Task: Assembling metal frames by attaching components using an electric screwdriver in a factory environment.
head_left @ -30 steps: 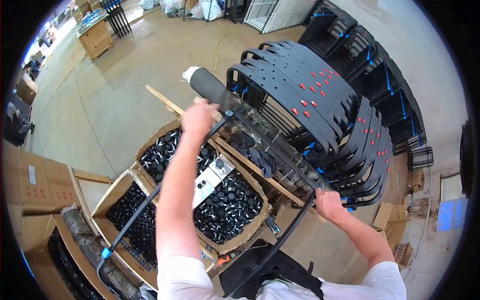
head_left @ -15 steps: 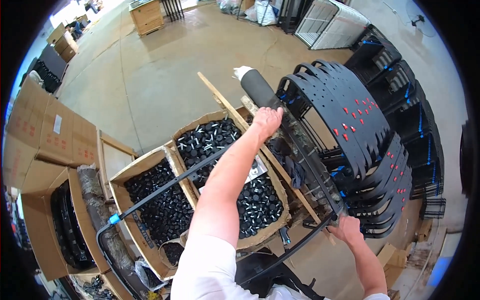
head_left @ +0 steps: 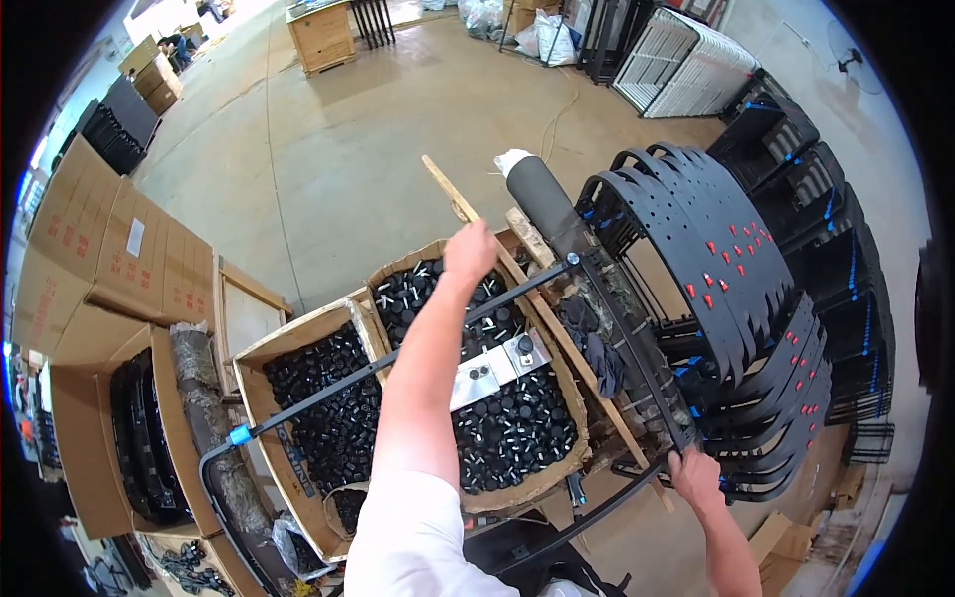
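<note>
A black tubular metal frame (head_left: 318, 400) lies across the boxes before me, with a blue fitting (head_left: 240, 435) on its left side. My right hand (head_left: 695, 476) is closed round its near right corner. A round black knob (head_left: 573, 260) sits at its far right corner. My left hand (head_left: 471, 251) hovers beyond the frame, over the far edge of a cardboard box (head_left: 542, 480) of black-headed screws (head_left: 507, 423); its curled fingers point away and their tips are hidden. A silver metal plate (head_left: 497, 372) with black knobs on it lies across that box.
A second box (head_left: 249, 383) of small black parts (head_left: 333, 423) stands left of the first. Wooden strips (head_left: 572, 358) and a dark wrapped roll (head_left: 542, 204) lie to the right. Stacked black curved panels (head_left: 686, 224) with red pieces rise beyond. Cartons (head_left: 139, 249) stand at far left.
My left hand has left the frame's far right corner and moved left over the screw box, uncovering the knob there. My right hand stays on the near corner. The whole view has shifted slightly.
</note>
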A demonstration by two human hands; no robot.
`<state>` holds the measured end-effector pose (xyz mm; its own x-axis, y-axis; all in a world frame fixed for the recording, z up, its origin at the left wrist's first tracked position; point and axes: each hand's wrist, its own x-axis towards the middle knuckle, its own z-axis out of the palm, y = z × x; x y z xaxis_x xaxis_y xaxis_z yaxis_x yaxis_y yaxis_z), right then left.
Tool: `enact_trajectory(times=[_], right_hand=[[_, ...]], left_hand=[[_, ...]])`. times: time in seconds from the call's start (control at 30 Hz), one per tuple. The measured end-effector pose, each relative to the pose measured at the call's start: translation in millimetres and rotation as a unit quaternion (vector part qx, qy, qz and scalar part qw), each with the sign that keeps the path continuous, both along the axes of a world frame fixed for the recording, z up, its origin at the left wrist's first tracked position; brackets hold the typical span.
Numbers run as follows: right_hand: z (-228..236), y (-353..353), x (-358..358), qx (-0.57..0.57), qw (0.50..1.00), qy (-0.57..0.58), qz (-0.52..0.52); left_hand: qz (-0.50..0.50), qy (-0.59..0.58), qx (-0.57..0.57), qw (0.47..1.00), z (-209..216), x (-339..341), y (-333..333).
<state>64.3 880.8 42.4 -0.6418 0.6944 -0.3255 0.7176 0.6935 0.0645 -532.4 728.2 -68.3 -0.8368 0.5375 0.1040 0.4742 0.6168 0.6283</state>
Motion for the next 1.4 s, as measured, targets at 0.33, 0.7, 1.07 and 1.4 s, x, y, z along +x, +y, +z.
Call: enact_trajectory(times=[0.33, 0.7, 1.07, 1.4], right_hand=[[18.3, 9.1, -17.0, -0.023, 0.993, -0.118, 0.016], [8.5, 1.4, -18.9, -0.016, 0.998, -0.065, -0.007], [-12.4, 16.0, -3.3, -0.017, 0.995, -0.085, -0.049], [-21.1, -1.4, -6.3, 0.072, 0.997, -0.013, 0.024]], left_hand=[[-0.058, -0.094, -0.266, 0.958, -56.3, -7.2, -5.6], [-0.07, -0.086, -0.252, 0.961, -54.4, 3.7, -9.6], [-0.102, -0.029, -0.205, 0.973, -60.3, 2.8, -12.8], [0.083, -0.026, 0.102, 0.991, 12.1, 17.8, -106.0]])
